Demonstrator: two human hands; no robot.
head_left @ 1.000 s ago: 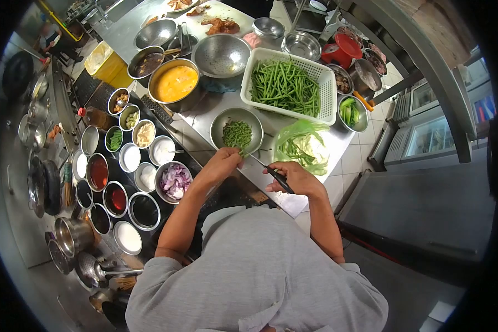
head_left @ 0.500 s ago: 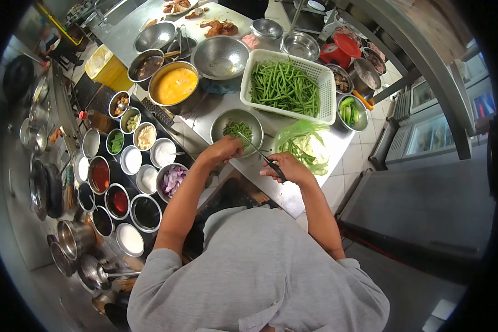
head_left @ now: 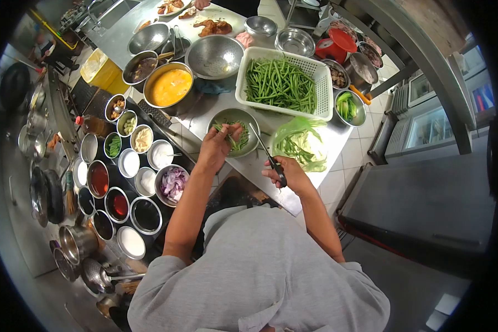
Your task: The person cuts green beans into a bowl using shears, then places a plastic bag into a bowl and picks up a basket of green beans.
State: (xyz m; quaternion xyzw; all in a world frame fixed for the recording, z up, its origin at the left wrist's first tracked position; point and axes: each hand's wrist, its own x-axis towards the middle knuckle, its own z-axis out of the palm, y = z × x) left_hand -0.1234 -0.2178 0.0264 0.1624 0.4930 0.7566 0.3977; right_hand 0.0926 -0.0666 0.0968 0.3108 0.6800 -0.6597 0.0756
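My left hand (head_left: 216, 148) is over the near left rim of a metal bowl (head_left: 250, 150), with a few green bean pieces (head_left: 218, 128) at its curled fingers. Chopped green bits (head_left: 239, 145) lie in the bowl. To the right, my right hand (head_left: 289, 172) grips black-handled scissors (head_left: 277, 170), their blades pointing up and left toward the bowl's right rim. A green plastic bag (head_left: 301, 133) with long green strips lies right of the bowl. Behind it, a white perforated basket (head_left: 323, 88) holds whole green beans (head_left: 279, 83).
To the left stand several sauce and seasoning containers (head_left: 129, 163) and a bowl of chopped purple onion (head_left: 173, 182). A pot of orange-yellow liquid (head_left: 169, 87) and a large metal bowl (head_left: 214, 57) are behind. Another person's hand (head_left: 202, 3) shows at the top.
My left hand has turned palm up and moved slightly left, showing green pieces in its fingers. The scissors have swung more upright and sit slightly apart from the left hand.
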